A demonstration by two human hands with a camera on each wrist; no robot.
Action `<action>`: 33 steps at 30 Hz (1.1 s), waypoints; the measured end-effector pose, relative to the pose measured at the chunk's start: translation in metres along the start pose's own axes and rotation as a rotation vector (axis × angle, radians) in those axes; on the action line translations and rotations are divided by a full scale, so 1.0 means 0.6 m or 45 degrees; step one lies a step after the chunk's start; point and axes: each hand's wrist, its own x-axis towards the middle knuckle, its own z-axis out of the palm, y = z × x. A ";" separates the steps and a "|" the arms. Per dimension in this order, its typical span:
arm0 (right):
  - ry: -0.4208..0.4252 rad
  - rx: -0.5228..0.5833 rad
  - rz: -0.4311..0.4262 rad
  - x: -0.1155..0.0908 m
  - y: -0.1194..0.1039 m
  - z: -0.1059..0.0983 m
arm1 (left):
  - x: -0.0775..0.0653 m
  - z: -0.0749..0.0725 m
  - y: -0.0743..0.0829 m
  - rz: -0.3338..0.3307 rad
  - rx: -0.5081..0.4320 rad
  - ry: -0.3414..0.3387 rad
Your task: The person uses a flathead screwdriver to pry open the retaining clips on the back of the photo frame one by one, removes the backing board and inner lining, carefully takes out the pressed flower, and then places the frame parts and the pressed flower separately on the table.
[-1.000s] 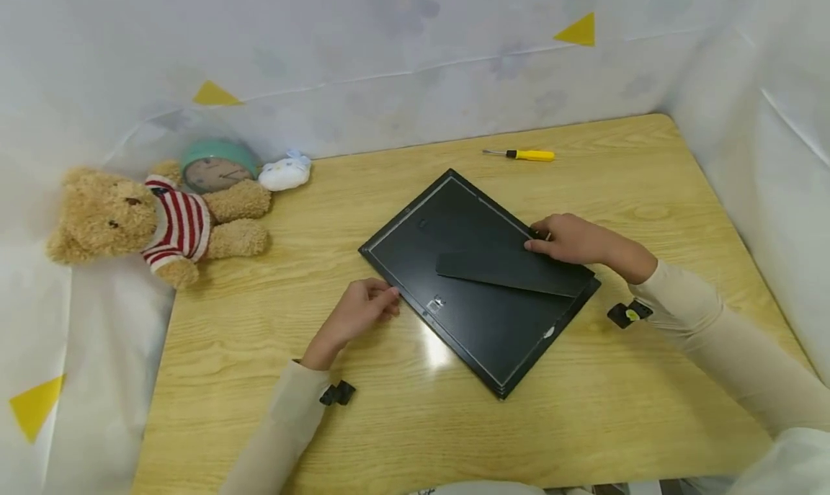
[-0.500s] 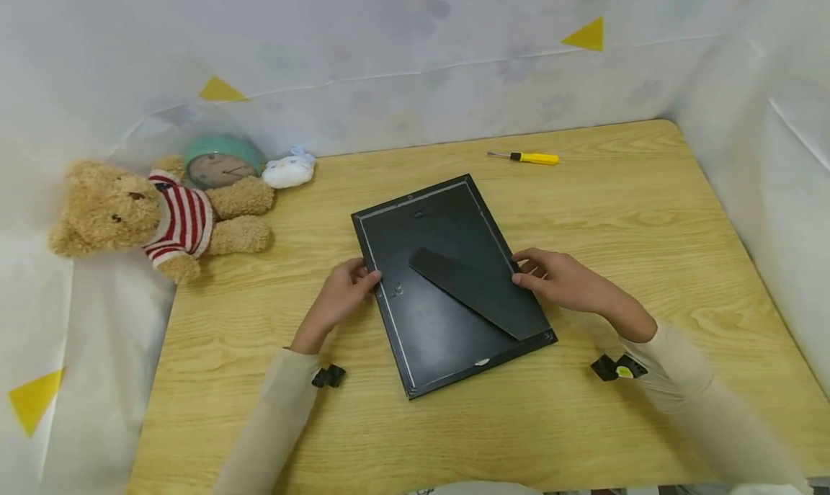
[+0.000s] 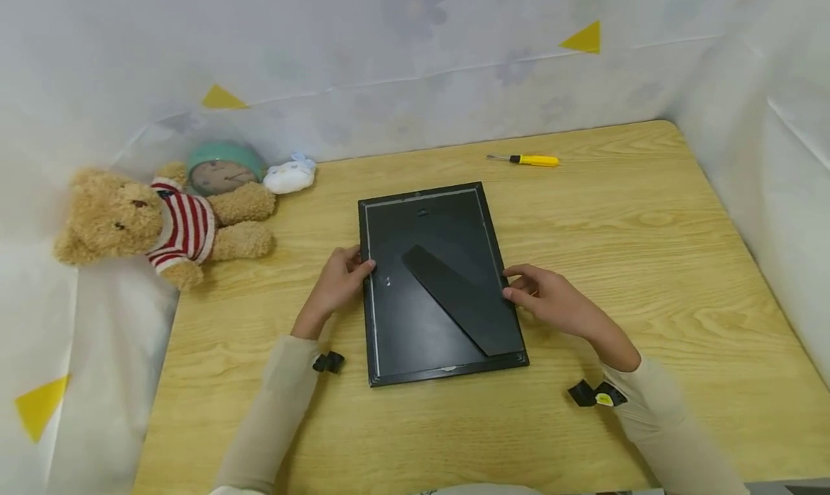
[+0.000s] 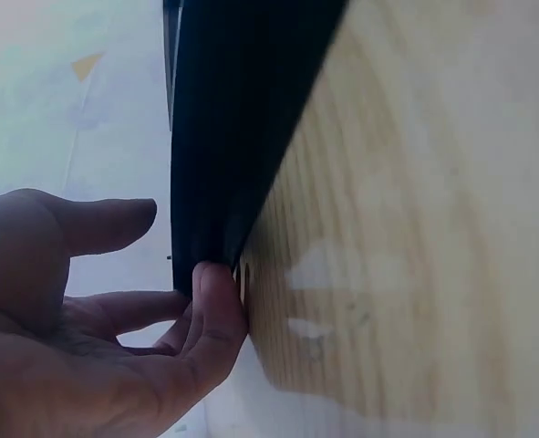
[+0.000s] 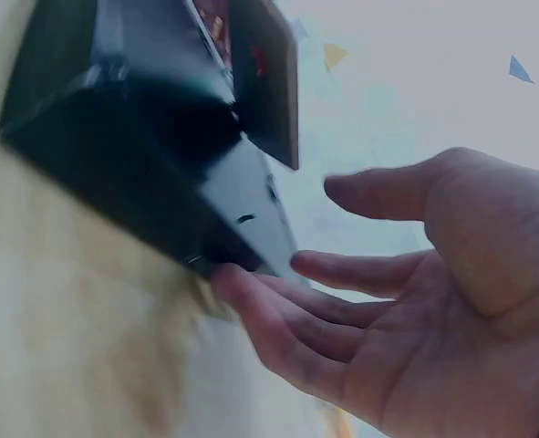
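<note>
A black picture frame [image 3: 389, 322] lies back-side up on the wooden table, its long sides running away from me. Its stand leg [image 3: 463, 304] slants across the back panel and is lifted a little from it. At the left side, my left hand [image 3: 337, 282] touches the frame's edge with its fingertips; the left wrist view shows the thumb [image 4: 114, 224] just off the frame. My right hand [image 3: 551, 300] has its fingertips against the right side, and the right wrist view shows that thumb [image 5: 378, 192] apart from it. The frame's front is hidden.
A yellow-handled screwdriver [image 3: 534, 161] lies near the table's back edge. A teddy bear [image 3: 188, 225] in a striped shirt lies at the left, by a green clock [image 3: 223, 171] and a small white plush [image 3: 289, 175]. White patterned sheeting [image 3: 363, 48] walls the table [image 3: 648, 264].
The picture frame has turned clockwise from a diagonal position to nearly straight. My right hand has come down and left with it, while the left hand has shifted slightly away from me.
</note>
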 end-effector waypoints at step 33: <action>0.227 -0.427 -0.089 0.003 -0.058 0.095 | -0.087 0.025 -0.006 -0.146 -0.049 -0.078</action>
